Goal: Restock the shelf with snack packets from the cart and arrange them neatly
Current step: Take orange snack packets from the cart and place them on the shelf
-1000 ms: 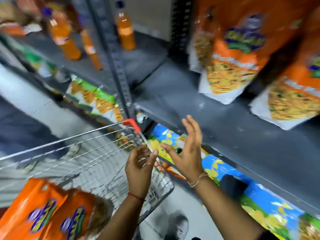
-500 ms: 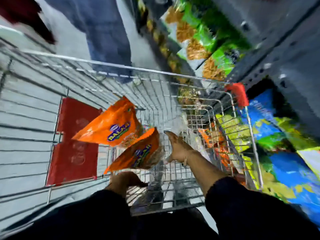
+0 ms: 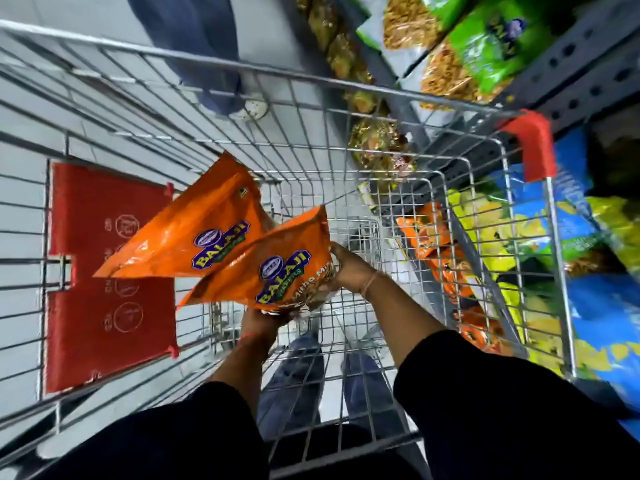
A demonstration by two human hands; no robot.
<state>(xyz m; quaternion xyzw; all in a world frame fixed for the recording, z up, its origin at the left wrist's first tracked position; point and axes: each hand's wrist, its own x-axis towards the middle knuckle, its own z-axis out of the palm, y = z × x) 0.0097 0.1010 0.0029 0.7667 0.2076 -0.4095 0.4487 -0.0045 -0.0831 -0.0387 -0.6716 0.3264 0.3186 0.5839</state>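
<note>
Orange packets (image 3: 273,271) — two — one cart (image 3: 214,60).

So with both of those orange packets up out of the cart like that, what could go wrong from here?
The farther orange packet fans out past the nearer orange packet, and only the left hand pinches their lower ends, so it may slip back into the cart. The right hand merely steadies the nearer packet's edge. Tight squeezing could also crush the snacks.

Inside the cart (image 3: 346,84) we hold two packets (image 3: 277,271), one overlapping the other; our left hand (image 3: 259,323) below, right hand (image 3: 349,268) beside; shelf (image 3: 571,81) to the right.
</note>
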